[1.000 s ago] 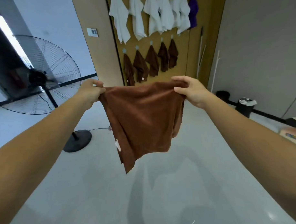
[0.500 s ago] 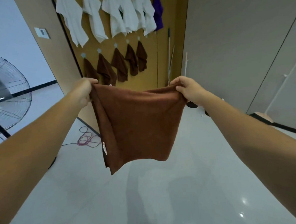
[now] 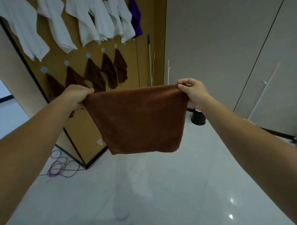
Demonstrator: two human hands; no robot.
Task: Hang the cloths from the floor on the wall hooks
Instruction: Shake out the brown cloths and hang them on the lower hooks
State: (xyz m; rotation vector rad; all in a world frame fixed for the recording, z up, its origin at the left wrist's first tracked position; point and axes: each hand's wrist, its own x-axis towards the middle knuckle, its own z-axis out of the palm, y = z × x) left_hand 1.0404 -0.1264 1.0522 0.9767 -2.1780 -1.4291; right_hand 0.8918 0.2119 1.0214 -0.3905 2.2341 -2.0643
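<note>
A brown cloth (image 3: 139, 121) hangs spread flat in front of me at chest height. My left hand (image 3: 76, 97) pinches its upper left corner and my right hand (image 3: 192, 90) pinches its upper right corner, arms stretched forward. Behind it, on the tan wall panel (image 3: 142, 62), a lower row of pale hooks (image 3: 88, 55) carries several brown cloths (image 3: 109, 70). An upper row holds several white cloths (image 3: 89, 21) and one purple cloth (image 3: 136, 18).
A coil of purple and dark cable (image 3: 60, 166) lies on the pale floor by the panel's corner. Thin poles (image 3: 150, 60) lean in the far corner. A black round base (image 3: 198, 119) stands on the floor at the right, near grey cabinet doors (image 3: 243, 50).
The view has swung right and closer to the wall; the standing fan has left the frame. The cloth is now pulled straighter between both hands and hangs flatter.
</note>
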